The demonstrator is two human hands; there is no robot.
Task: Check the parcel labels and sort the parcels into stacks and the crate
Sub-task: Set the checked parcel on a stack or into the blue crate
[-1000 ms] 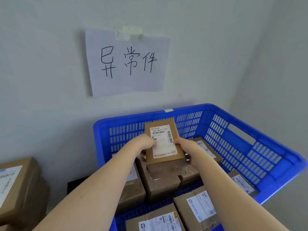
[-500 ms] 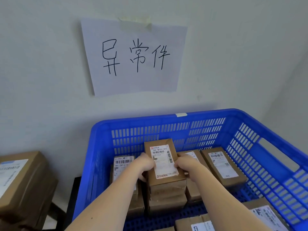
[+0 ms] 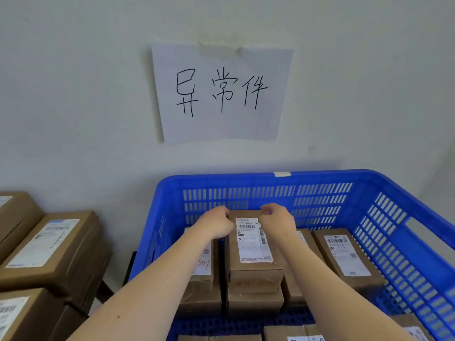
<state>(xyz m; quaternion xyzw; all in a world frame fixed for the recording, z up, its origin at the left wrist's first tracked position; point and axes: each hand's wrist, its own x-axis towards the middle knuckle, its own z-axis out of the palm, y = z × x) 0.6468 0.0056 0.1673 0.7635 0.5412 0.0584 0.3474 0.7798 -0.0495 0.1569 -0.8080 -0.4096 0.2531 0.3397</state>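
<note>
Parcel [image 3: 253, 242] now lower, atop the middle stack [image 3: 254, 301] in crate [image 3: 246, 179].

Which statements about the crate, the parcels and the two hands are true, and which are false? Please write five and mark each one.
1. The crate is blue. True.
2. The top parcel of the middle pile in the crate lies with its label down. False: the label faces up.
3. A paper sign with handwriting hangs on the wall above the crate. True.
4. Brown stacks of parcels stand outside the crate, on its left. True.
5. Both hands rest on those stacks. False: the left hand and the right hand are in the crate, at the far corners of the top parcel.
</note>
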